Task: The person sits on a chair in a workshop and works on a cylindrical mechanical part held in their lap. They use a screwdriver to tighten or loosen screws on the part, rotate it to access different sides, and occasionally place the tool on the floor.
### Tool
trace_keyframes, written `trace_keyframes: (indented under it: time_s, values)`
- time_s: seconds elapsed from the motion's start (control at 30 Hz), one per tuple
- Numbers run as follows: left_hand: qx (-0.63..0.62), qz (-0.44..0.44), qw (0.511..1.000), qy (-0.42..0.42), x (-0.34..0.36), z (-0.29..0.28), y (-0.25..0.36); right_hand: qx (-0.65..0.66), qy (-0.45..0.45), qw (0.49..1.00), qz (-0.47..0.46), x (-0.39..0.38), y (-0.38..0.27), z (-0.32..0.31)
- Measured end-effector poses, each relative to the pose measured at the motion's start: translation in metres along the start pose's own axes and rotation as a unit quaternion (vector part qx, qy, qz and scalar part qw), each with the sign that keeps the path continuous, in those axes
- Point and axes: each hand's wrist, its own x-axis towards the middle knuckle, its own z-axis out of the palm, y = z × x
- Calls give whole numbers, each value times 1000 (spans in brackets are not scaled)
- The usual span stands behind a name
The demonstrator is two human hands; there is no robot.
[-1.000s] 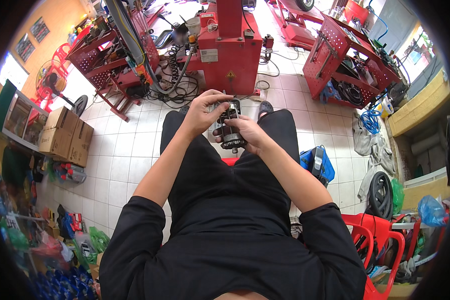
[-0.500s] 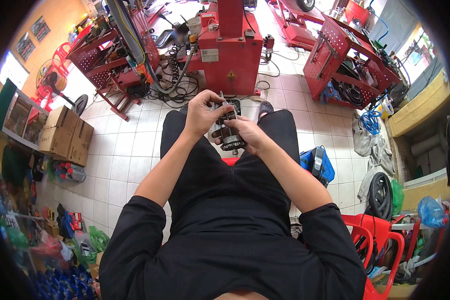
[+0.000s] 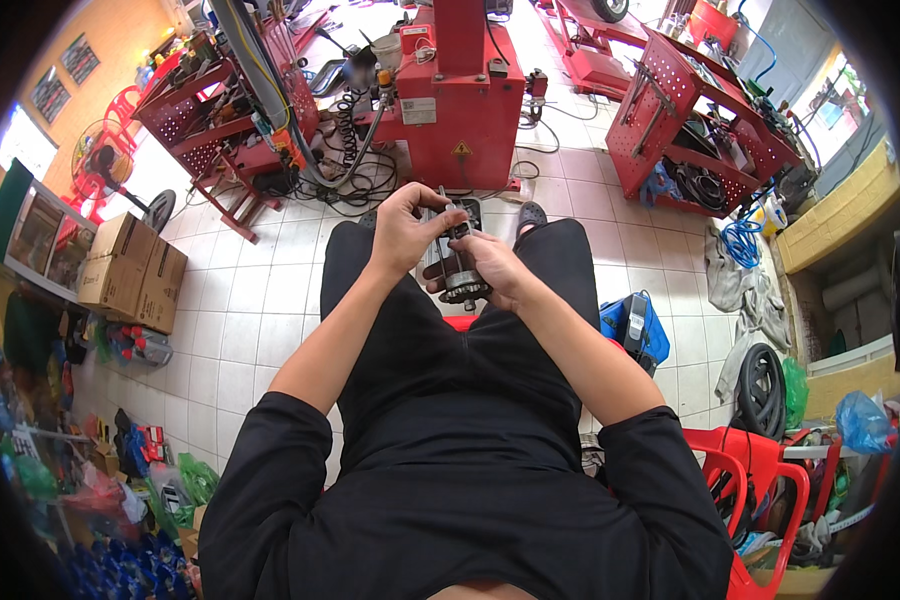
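Observation:
Between my knees I hold a greasy metal gear shaft (image 3: 464,285), its toothed wheel at the lower end and a thin rod end poking up at the top. My left hand (image 3: 402,232) is closed at the upper part, thumb and fingers pinching near the rod. My right hand (image 3: 500,268) wraps round the middle from the right, its thumb lying on the gears and its darkened fingertips showing on the left side. Both hands hide much of the shaft. Just beyond them, a dark-rimmed tray-like thing (image 3: 475,208) is partly covered.
Ahead stands a red machine base (image 3: 460,130) with hoses and cables at its left. Red tool carts (image 3: 660,120) flank it. Cardboard boxes (image 3: 130,270) are on the left. A blue bag (image 3: 635,332), a tire (image 3: 762,390) and a red chair (image 3: 780,480) are on the right.
My right thumb and fingers have shifted slightly upward on the gear shaft. My left hand keeps nearly the same grip.

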Motion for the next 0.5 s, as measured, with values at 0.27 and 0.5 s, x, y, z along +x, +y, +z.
trace_keyframes:
  time_s: [0.27, 0.5]
  values:
    - [-11, 12, 1000, -3, 0, 1, -1, -9, -16, 1000, -5, -1, -4, -3]
    - [-8, 16, 1000, -14, 2, -1, 4, -6, -14, 999, -36, -1, -1, -5]
